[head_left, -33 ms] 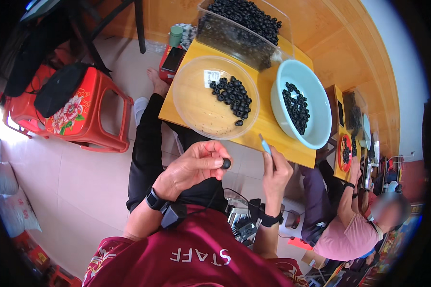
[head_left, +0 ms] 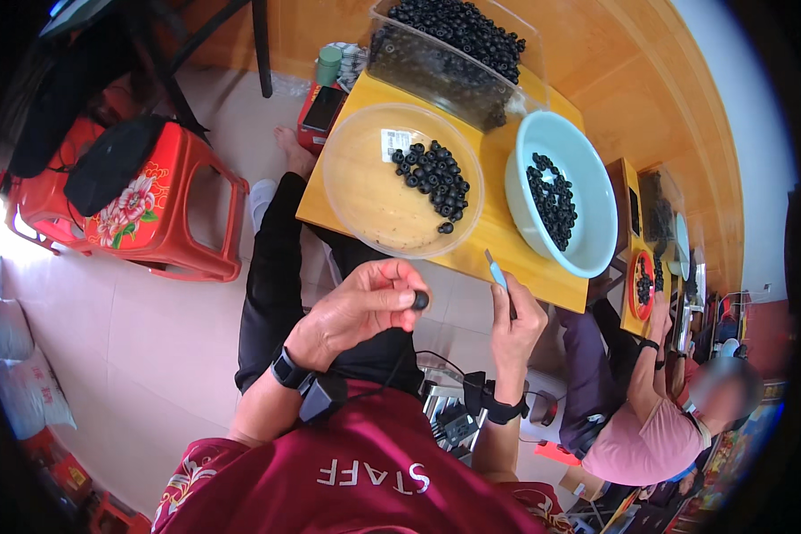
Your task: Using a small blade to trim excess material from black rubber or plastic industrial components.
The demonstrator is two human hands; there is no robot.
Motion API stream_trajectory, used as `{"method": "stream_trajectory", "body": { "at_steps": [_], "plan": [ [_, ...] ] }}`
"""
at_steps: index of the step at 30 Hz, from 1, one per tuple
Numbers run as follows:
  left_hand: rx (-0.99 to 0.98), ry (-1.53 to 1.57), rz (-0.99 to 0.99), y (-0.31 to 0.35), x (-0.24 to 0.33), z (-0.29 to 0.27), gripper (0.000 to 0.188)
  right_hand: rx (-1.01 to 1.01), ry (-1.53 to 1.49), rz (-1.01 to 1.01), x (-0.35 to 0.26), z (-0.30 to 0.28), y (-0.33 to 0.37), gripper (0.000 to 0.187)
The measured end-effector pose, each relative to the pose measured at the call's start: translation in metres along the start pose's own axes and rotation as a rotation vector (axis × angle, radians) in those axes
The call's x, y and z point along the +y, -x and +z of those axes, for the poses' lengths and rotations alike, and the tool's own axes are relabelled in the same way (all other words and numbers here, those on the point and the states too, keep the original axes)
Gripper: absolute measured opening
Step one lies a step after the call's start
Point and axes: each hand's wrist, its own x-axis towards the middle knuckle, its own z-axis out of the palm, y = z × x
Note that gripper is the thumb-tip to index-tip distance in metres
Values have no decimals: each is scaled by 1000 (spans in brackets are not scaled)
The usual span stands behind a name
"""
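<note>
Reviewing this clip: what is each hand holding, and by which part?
The left hand pinches a small round black piece by its left side. The right hand grips a slim light-blue tool by its near end, tip free.

The black bead (head_left: 421,301) you hold looks smooth, with a soft sheen, and the beads (head_left: 429,173) heaped before you catch small highlights. Your slim tool (head_left: 498,274) has a light-blue handle that looks like plastic and a grey, metallic-looking tip. You have a clear, glossy plastic tray (head_left: 351,209) bearing a white paper-like label (head_left: 394,144), a smooth pale-blue plastic basin (head_left: 602,218), and a transparent plastic bin (head_left: 423,82). Your yellow table (head_left: 547,289) looks like smooth wood; your maroon shirt (head_left: 329,445) is cloth. The red stool (head_left: 209,236) beside you is shiny plastic.
</note>
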Motion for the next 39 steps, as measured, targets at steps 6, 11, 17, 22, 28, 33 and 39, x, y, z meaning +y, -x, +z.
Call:
{"method": "stream_trajectory", "body": {
  "at_steps": [6,11,17,22,28,33,39],
  "plan": [
    [54,88,15,-6,-9,-5,14,-114,-177,147,-24,2,8,23],
    [97,-63,0,-5,-12,-1,16,-292,-574,272,-46,7,12,25],
    [53,-107,-129,-3,-25,-4,15,-424,-920,500,-55,4,16,13],
    [40,-85,-173,1,-27,-1,14,-473,-945,599,-50,-4,22,13],
    [92,-119,-130,0,-38,6,15,-443,-887,346,-51,-10,25,24],
    [175,-242,-45,10,-29,17,17,-349,-529,353,-28,-33,1,22],
    [282,-388,65,18,-12,18,14,216,-230,179,32,-58,-69,32]
  ]
}}
